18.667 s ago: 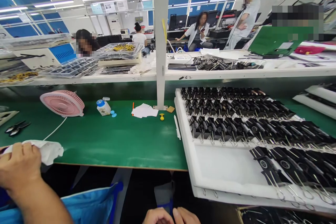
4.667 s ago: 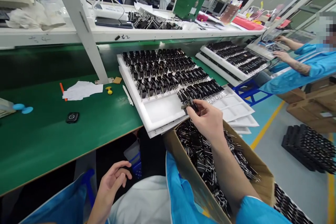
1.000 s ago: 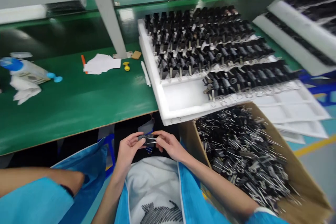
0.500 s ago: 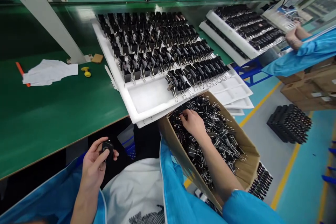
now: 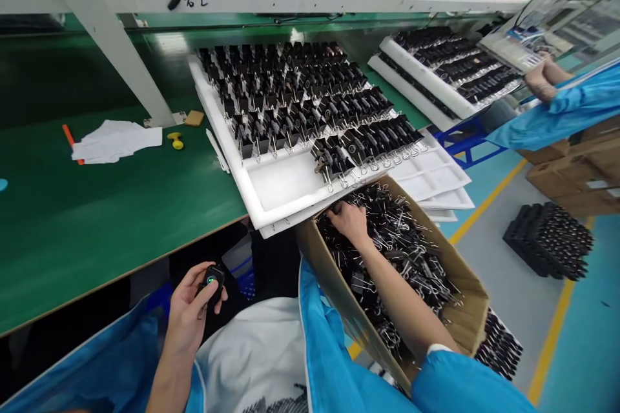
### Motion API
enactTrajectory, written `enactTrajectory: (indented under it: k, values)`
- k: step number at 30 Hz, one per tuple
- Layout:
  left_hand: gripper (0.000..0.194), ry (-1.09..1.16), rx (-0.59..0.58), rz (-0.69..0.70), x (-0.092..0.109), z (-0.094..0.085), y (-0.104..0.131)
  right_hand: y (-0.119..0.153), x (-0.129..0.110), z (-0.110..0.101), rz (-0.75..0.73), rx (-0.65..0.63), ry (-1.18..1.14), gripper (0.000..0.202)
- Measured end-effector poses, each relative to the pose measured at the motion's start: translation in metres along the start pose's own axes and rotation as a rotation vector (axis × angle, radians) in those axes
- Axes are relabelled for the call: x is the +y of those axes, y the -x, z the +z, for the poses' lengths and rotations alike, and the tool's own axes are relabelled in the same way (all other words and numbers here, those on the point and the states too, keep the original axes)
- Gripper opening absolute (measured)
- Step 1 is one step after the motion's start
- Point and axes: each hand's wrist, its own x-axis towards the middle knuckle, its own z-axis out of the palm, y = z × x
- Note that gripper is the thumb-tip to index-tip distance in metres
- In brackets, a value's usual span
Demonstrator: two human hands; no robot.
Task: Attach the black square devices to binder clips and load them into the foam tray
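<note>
My left hand (image 5: 191,300) is closed on a small black device (image 5: 214,279) with a green light on its face, the thumb lying across it. A metal wire loop shows below it. My right hand (image 5: 349,222) reaches into a cardboard box (image 5: 310,251) heaped with black binder clips (image 5: 407,261); its fingers are curled down among them, the fingertips hidden. Beyond the box, a white tray (image 5: 281,184) on the bench holds rows of black clips (image 5: 276,132) with wire handles. The tray's near-left compartment shows bare white floor.
On the green bench (image 5: 121,219) lie white paper (image 5: 116,141), an orange stick (image 5: 72,143), a yellow knob-shaped piece (image 5: 175,140) and a tan block (image 5: 194,118). A shelf post (image 5: 111,45) rises behind. Another person's hands (image 5: 545,77) are at the right, near more trays (image 5: 426,77).
A green light now shows on the device in my left hand. My right hand has shifted slightly toward the box's tray-side end, fingers lower among the clips. The camera view has tilted up somewhat.
</note>
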Motion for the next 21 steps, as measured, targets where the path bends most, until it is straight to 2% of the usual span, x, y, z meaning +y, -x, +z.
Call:
enactTrajectory:
  k: [2,5,7,9,12,16,18,21]
  values:
    - [0.044,-0.005,0.005,-0.013,0.001,0.001,0.001,0.003,0.011,-0.008,0.1,0.046,-0.231,0.023]
    - [0.047,-0.011,0.013,-0.04,0.001,0.003,0.0,0.017,0.032,-0.028,0.194,0.154,-0.765,0.03]
    - [0.046,-0.019,0.015,-0.055,-0.001,0.006,-0.001,0.033,0.038,-0.043,0.141,0.162,-0.997,0.037]
    - [0.044,-0.039,-0.007,-0.069,-0.005,0.011,-0.002,0.054,0.031,-0.058,0.044,0.054,-1.077,0.039]
    - [0.041,-0.109,-0.107,-0.104,-0.012,0.022,-0.001,0.083,-0.005,-0.071,-0.117,-0.132,-1.083,0.033]
    - [0.035,-0.191,-0.251,-0.127,-0.015,0.04,0.007,0.11,-0.07,-0.066,-0.386,-0.158,-1.095,0.028]
    - [0.034,-0.173,-0.276,-0.125,-0.015,0.047,0.013,0.118,-0.098,-0.059,-0.54,-0.187,-1.069,0.024]
    - [0.036,-0.142,-0.244,-0.116,-0.013,0.047,0.02,0.13,-0.126,-0.049,-0.707,-0.29,-0.993,0.014]
